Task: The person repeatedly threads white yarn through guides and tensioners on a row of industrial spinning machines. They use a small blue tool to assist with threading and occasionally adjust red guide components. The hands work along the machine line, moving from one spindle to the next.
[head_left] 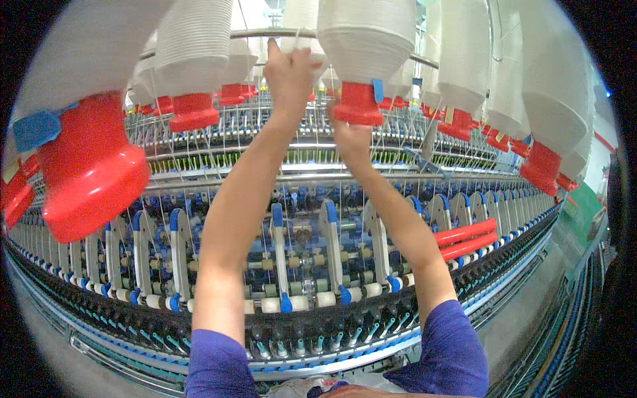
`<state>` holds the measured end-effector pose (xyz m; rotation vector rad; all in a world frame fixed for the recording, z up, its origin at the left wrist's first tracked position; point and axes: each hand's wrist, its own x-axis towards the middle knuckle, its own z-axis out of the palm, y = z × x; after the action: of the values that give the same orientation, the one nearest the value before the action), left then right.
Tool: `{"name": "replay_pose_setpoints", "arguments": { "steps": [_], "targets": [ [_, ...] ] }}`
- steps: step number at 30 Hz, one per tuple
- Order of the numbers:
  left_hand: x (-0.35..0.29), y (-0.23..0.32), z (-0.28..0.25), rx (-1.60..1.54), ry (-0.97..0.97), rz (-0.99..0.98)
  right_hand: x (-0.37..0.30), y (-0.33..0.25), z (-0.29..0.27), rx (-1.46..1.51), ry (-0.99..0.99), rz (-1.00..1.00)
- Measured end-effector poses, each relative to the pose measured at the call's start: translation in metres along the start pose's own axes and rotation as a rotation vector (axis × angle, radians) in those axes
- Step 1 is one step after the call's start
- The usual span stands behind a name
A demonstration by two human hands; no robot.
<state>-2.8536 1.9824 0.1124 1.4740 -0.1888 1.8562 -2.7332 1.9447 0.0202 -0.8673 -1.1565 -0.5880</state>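
Note:
Both my arms reach up and forward over a spinning frame. My left hand (290,74) is raised just below a metal rail (265,32), left of a large white roving bobbin (365,40); its fingers are apart, slightly blurred, and I see nothing held in them. My right hand (353,140) is up behind the red base (358,105) of that bobbin. The base hides most of its fingers, so whether they grip anything does not show. A small blue tab sticks out beside this red base.
More white roving bobbins with red bases hang at left (96,166) and right (458,123). Red tubes (466,240) lie on the frame at right. Grey arms with blue tips (279,255) stand in a row below my hands. A row of spindles (318,343) runs nearest me.

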Motion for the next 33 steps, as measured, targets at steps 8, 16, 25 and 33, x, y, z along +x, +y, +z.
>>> {"name": "replay_pose_setpoints", "arguments": {
  "steps": [8,16,25,33],
  "targets": [
    [-0.201,-0.106,-0.110,0.501,-1.009,-0.613,0.017,-0.002,0.017,-1.106,-1.009,-0.253],
    [-0.190,-0.164,-0.091,-0.320,-0.208,-0.906,-0.045,0.065,0.004,-0.586,-1.246,0.449],
    [-0.207,-0.109,-0.101,-0.391,-0.450,-1.231,-0.157,0.019,-0.040,0.218,-0.227,0.741],
    [-0.221,-0.100,-0.102,0.145,-0.541,-1.095,-0.216,0.005,-0.048,0.020,-0.083,0.747]
  ]
}}
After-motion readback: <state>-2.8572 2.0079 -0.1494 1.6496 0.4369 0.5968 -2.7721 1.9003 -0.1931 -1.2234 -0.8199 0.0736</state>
